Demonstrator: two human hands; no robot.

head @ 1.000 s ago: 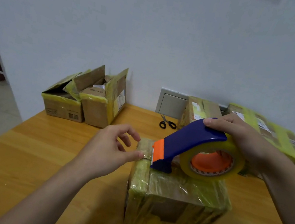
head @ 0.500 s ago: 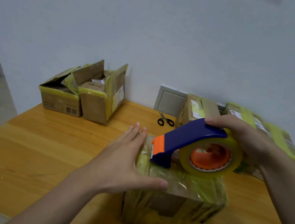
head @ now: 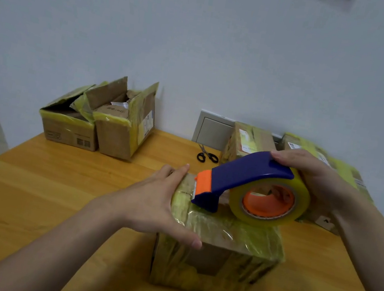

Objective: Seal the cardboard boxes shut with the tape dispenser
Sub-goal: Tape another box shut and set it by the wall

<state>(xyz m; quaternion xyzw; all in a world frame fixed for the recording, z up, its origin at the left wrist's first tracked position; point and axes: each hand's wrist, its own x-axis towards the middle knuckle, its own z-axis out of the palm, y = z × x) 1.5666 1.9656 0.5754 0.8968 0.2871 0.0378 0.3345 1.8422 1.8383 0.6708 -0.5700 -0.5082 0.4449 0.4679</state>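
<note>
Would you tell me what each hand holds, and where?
The right hand grips the tape dispenser by its blue handle's rear; the left hand presses flat on the box.

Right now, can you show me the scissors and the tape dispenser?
scissors (head: 206,152), head view, near the pivot where blades meet handles.
tape dispenser (head: 244,174), head view, on its blue handle.

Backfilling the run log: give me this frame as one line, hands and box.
left hand: flat against box left side | right hand: grips tape dispenser | tape dispenser: on box top
</note>
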